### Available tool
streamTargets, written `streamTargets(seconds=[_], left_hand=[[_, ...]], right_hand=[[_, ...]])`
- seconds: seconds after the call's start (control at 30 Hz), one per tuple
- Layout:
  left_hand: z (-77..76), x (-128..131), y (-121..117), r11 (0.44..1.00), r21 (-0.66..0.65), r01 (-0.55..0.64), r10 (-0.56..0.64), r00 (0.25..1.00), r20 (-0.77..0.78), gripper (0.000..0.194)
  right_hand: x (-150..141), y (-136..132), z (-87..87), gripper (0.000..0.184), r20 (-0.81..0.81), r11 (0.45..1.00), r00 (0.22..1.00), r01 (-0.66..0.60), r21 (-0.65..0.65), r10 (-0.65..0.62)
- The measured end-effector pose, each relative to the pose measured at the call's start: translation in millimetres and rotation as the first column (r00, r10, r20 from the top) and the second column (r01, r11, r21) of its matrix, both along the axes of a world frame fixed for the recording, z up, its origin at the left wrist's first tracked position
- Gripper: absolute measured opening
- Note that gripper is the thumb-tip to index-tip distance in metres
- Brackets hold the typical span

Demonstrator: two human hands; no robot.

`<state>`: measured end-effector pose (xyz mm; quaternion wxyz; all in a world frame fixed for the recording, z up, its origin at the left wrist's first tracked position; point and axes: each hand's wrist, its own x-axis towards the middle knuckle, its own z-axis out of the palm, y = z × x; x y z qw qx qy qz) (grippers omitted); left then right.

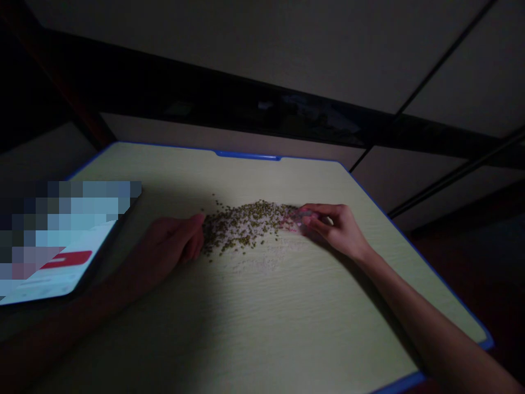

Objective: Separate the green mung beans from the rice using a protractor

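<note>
A loose heap [246, 223] of small green beans mixed with pale grains lies spread across the middle of a light wood-grain table [295, 328], and everything else can be placed from it. At the heap's left end, the left hand [172, 238] rests with its fingers curled in and the thumb against the forefinger, the tips right beside the outermost beans; whether anything is pinched there I cannot tell, as the hand is in shadow. At the heap's right end, the right hand [340, 227] has thumb and forefinger brought nearly together on a small see-through, pinkish piece [304, 216], too blurred to identify. On the near side of the heap, a thin scatter of pale grains [262, 261] trails over the tabletop; a few stray beans lie beyond its far left edge. Well to the left of the heap is a lit screen [84, 268] with a red bar. Beyond the heap runs the table's blue rim [248, 156], with light panels [254, 49] behind.
</note>
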<state>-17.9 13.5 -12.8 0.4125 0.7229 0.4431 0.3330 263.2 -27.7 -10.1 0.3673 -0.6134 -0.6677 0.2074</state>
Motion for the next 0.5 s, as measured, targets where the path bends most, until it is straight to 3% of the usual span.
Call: streamTargets(seconds=[0.5], left_hand=[[-1.9,-2.3,-0.3,1.000,-0.012,0.011,-0.011,1.000,-0.009,0.051]], right_hand=[[3.3,-2.9,2.3,0.030,-0.011,0.993,0.997,-0.074,-0.094,0.073]])
